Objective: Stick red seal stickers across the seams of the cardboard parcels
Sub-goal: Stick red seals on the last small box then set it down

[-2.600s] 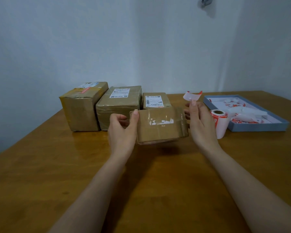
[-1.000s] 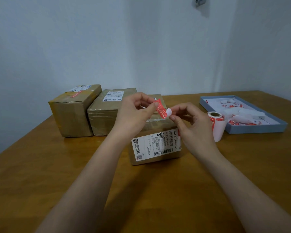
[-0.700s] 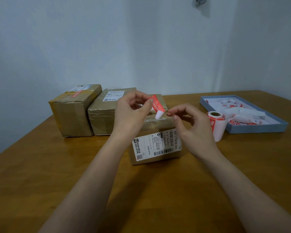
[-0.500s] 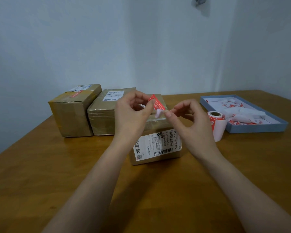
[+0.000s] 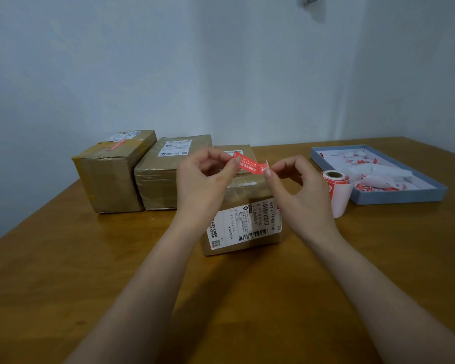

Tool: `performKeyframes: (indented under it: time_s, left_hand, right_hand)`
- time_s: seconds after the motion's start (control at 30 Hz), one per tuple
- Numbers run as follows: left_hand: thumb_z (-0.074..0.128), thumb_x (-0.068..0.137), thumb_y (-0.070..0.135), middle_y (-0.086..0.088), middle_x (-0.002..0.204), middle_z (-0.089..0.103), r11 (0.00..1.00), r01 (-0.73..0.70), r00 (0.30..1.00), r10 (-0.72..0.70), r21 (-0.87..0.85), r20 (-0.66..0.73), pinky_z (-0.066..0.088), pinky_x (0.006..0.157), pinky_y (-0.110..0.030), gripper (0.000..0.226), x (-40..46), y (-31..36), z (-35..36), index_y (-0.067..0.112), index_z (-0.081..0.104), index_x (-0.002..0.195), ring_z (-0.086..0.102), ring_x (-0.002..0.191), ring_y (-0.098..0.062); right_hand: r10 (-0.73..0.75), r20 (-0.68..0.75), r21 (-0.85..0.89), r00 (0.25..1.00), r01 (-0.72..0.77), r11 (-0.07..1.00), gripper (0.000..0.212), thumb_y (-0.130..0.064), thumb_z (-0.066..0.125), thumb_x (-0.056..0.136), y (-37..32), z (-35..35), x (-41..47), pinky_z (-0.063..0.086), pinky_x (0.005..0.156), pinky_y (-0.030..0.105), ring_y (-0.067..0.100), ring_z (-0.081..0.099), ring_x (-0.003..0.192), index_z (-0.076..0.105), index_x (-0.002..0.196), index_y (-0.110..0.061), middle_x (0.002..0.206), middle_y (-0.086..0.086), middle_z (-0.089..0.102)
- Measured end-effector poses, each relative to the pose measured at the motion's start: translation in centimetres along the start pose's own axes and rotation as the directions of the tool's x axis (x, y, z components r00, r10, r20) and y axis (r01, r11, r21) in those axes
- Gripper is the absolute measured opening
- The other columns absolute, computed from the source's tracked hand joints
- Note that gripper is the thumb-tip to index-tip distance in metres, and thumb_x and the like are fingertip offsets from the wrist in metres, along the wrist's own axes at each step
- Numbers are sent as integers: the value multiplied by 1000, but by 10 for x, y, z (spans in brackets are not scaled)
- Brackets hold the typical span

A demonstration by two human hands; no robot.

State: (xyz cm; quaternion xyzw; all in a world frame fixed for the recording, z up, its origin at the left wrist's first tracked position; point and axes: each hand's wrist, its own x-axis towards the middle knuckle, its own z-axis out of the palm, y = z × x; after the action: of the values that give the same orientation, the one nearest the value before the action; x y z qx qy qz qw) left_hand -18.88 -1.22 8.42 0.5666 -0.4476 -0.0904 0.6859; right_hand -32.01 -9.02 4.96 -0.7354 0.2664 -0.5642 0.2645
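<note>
A red seal sticker (image 5: 250, 166) is stretched flat between my two hands, just above a small cardboard parcel (image 5: 243, 224) with a white shipping label on its near face. My left hand (image 5: 204, 183) pinches the sticker's left end. Its right end is pinched by my right hand (image 5: 297, 190). The sticker hangs over the parcel's taped top and does not touch it. Three more parcels stand behind: a left one (image 5: 108, 177) with a red sticker on top, a middle one (image 5: 163, 174), and one (image 5: 234, 151) mostly hidden by my hands.
A roll of red stickers (image 5: 336, 191) stands right of the near parcel. Beyond it lies a shallow blue tray (image 5: 405, 198) with crumpled white and red backing scraps. All of this rests on a wooden table (image 5: 63, 271) against a pale wall.
The parcel was set down with its label facing me. Both hands then peeled the sticker and pulled it out flat between them; the white backing piece is no longer at its end.
</note>
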Motion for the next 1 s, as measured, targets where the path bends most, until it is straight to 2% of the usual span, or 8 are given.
performKeyframes:
  time_s: [0.13, 0.27, 0.43, 0.6, 0.73, 0.8, 0.87, 1.0]
  left_hand:
    - [75, 82, 16, -4, 80, 74, 1000, 18, 1000, -18, -13, 9, 44, 57, -11, 10, -1, 0, -2, 16, 66, 78, 60, 61, 1]
    - [74, 82, 17, -2, 80, 73, 1000, 17, 1000, -16, -20, 21, 45, 58, -10, 7, -3, 2, -4, 16, 68, 79, 61, 62, 2]
    - [72, 84, 20, 1, 84, 74, 1000, 11, 999, -11, 12, 41, 48, 62, -12, 6, -3, 3, -10, 19, 69, 79, 63, 69, 0]
    - [72, 84, 24, 2, 85, 73, 995, -7, 998, 1, 101, 63, 57, 72, -24, 6, -2, 2, -16, 22, 69, 79, 68, 84, -13]
    - [72, 84, 29, 10, 83, 69, 983, -24, 1000, 27, 183, -15, 51, 62, -12, 7, -2, 3, -17, 25, 68, 88, 64, 78, -6]
    - [73, 83, 27, 11, 82, 67, 989, -42, 997, 50, 145, -53, 49, 60, -10, 13, -2, 6, -19, 23, 66, 94, 61, 73, -1]
    - [74, 83, 24, 7, 84, 69, 991, -92, 995, 94, 102, -18, 49, 62, -11, 12, -2, 11, -21, 20, 68, 93, 61, 73, -3]
    - [78, 78, 19, 5, 80, 70, 975, -210, 974, 201, 76, 108, 53, 64, -26, 11, -4, 19, -20, 18, 72, 87, 63, 73, -15]
  right_hand:
    - [20, -15, 30, 1000, -20, 999, 2, -25, 63, 90, 2, -1, 2, 43, 81, 12, 1, 57, 89, 62, 88, -24, 87, -15, 63]
    - [42, -23, 67, 999, -41, 997, 4, -20, 62, 90, 1, -1, 2, 42, 78, 7, -1, 58, 87, 63, 86, -22, 85, -14, 63]
    - [81, -31, 133, 996, -76, 988, 4, -20, 62, 90, 1, -1, 2, 49, 80, 19, 2, 60, 87, 63, 86, -22, 85, -14, 64]
    - [75, -34, 136, 997, -69, 988, 7, -20, 62, 91, -1, -2, 2, 50, 81, 23, 1, 59, 87, 61, 86, -25, 85, -15, 63]
    - [65, -55, 165, 996, -55, 985, 9, -19, 60, 92, -5, -5, 4, 50, 85, 27, 4, 59, 89, 60, 87, -27, 87, -14, 63]
    - [-16, -41, 82, 999, 20, 996, 6, -22, 59, 93, -7, -10, 9, 48, 86, 27, 8, 58, 95, 59, 89, -26, 90, -15, 62]
    - [-176, -3, -107, 984, 174, 979, 2, -23, 59, 92, -9, -13, 16, 41, 85, 22, 14, 53, 97, 60, 91, -22, 92, -12, 60]
    - [-395, 61, -385, 917, 387, 838, 9, -21, 60, 89, -17, -6, 27, 30, 80, 20, 22, 49, 100, 66, 92, -16, 99, 0, 63]
